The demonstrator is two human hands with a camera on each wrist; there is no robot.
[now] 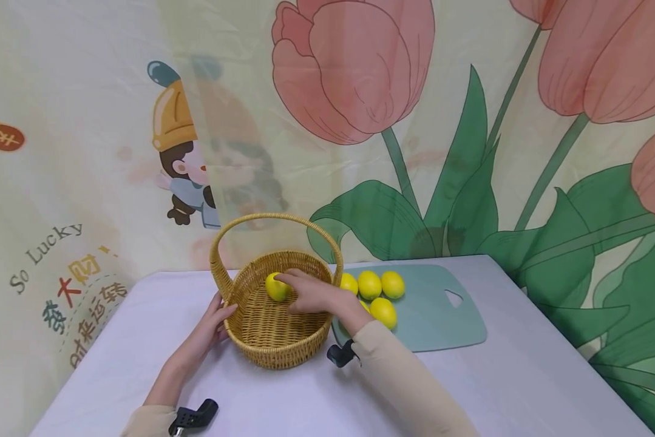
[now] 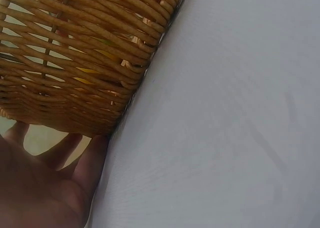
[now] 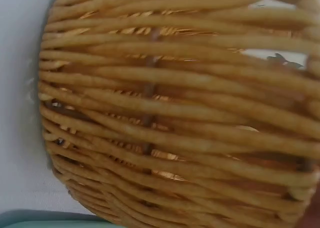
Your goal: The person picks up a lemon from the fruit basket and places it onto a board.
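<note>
A brown wicker basket (image 1: pixel 275 358) with a tall arched handle stands on the white table. My left hand (image 1: pixel 215 318) rests against its left side; in the left wrist view its fingers (image 2: pixel 92 160) touch the woven wall from outside. Over the basket's right rim, my right hand (image 1: pixel 313 294) reaches inside. Its fingers touch the upper right of a yellow lemon (image 1: pixel 274 288), while the thumb stands apart from the fruit. The right wrist view is filled by the basket's outer weave (image 3: pixel 165 108), and the right hand is mostly hidden there.
Right of the basket lies a grey-green cutting board (image 1: pixel 436 315) with a handle slot. Several lemons (image 1: pixel 383 312) sit on its left part, some partly covered by the right arm. Behind the table hangs a curtain (image 1: pixel 354 73) printed with tulips.
</note>
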